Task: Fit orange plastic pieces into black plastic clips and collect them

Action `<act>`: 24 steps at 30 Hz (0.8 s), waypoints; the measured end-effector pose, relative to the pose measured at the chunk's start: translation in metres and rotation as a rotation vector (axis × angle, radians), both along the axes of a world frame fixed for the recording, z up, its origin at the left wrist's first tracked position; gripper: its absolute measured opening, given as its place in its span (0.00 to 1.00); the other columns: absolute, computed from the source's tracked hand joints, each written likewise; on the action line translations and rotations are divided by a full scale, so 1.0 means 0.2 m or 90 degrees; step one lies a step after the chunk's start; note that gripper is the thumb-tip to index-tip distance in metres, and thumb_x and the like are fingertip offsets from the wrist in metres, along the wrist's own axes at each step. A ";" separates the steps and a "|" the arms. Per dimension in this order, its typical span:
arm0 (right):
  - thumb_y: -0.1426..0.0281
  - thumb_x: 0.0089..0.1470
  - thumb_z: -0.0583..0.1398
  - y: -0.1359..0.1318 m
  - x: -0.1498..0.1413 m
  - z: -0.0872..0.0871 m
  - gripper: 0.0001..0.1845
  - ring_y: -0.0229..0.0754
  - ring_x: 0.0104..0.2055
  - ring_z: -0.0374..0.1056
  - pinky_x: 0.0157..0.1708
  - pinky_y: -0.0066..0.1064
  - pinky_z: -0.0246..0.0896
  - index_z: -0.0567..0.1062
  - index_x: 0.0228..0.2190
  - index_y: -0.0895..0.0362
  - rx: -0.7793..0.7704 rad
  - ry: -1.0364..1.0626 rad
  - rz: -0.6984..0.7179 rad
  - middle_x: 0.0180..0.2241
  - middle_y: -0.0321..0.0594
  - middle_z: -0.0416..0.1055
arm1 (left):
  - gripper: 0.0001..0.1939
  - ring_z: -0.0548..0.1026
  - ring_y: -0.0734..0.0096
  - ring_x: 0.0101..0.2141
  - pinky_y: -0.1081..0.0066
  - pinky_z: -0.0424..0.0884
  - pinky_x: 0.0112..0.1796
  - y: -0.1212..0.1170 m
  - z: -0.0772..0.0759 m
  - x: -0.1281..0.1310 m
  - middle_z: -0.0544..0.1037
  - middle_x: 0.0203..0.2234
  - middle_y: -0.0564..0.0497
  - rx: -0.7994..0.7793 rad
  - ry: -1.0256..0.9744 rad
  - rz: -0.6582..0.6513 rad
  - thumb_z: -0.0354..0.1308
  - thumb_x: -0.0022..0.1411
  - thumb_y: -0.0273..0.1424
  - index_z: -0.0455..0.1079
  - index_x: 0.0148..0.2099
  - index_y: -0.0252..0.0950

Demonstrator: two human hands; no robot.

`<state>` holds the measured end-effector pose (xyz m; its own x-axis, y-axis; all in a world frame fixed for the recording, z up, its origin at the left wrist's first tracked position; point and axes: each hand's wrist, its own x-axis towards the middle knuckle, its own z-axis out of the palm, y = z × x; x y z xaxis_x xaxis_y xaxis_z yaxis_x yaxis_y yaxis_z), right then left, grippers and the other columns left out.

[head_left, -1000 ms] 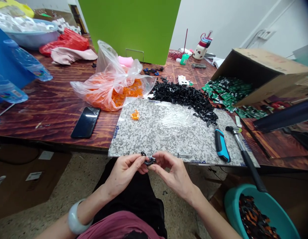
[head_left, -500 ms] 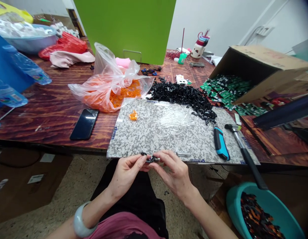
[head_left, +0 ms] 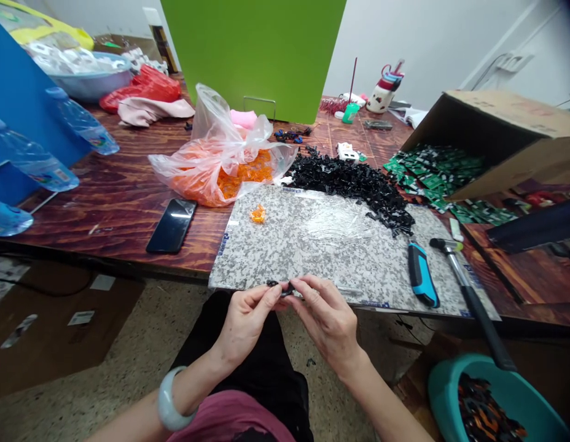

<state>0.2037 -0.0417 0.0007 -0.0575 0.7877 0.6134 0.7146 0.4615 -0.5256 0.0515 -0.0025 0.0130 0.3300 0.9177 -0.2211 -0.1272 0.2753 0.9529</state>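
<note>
Your left hand (head_left: 245, 325), with a pale bangle (head_left: 174, 399) on its wrist, and your right hand (head_left: 328, 325) are close together, their fingertips meeting on a small black plastic piece (head_left: 281, 288). Both hands clamp it between them, just over the near edge of a speckled gray stone slab (head_left: 285, 261), above your dark-clothed lap.

The slab lies at the near edge of a glossy reddish-brown wooden table (head_left: 105, 227), and its right corner juts slightly past that edge. Toward the far side of the slab, a sheet of clear film (head_left: 335, 224) lies flat, and a small orange plastic piece (head_left: 258, 213) sits near the far left, well apart from your fingers. A large heap of black plastic pieces (head_left: 354, 184) spills over the slab's far right edge.

To your right on the slab are a blue-and-black utility knife (head_left: 421, 275) and a hammer (head_left: 476, 310), whose handle hangs over the near edge. Below that handle, on the floor, is a teal basin (head_left: 446, 383) of mixed black and orange pieces. Far left of the slab, a plastic bag (head_left: 220, 178) holds orange pieces, and a black phone (head_left: 172, 226) lies nearer you.
</note>
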 end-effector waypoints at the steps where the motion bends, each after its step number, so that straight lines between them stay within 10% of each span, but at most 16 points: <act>1: 0.79 0.55 0.59 0.00 -0.01 0.00 0.18 0.44 0.43 0.67 0.42 0.37 0.67 0.70 0.47 0.55 0.005 0.007 -0.009 0.40 0.46 0.71 | 0.09 0.78 0.70 0.30 0.74 0.73 0.37 0.00 0.00 0.00 0.82 0.25 0.52 0.004 0.009 0.012 0.59 0.59 0.32 0.80 0.35 0.34; 8: 0.77 0.57 0.57 -0.02 -0.07 0.02 0.04 0.38 0.35 0.68 0.33 0.28 0.66 0.71 0.34 0.57 -0.078 0.064 -0.009 0.32 0.42 0.70 | 0.10 0.75 0.70 0.29 0.74 0.69 0.35 0.01 0.01 0.02 0.79 0.23 0.52 0.119 0.115 0.056 0.58 0.59 0.31 0.79 0.31 0.33; 24: 0.77 0.60 0.51 -0.02 -0.12 0.03 0.09 0.37 0.25 0.64 0.27 0.27 0.59 0.67 0.29 0.58 -0.097 0.004 -0.025 0.23 0.38 0.66 | 0.13 0.66 0.74 0.24 0.75 0.62 0.28 0.01 0.01 0.04 0.69 0.18 0.55 0.150 0.146 0.042 0.56 0.59 0.32 0.77 0.28 0.31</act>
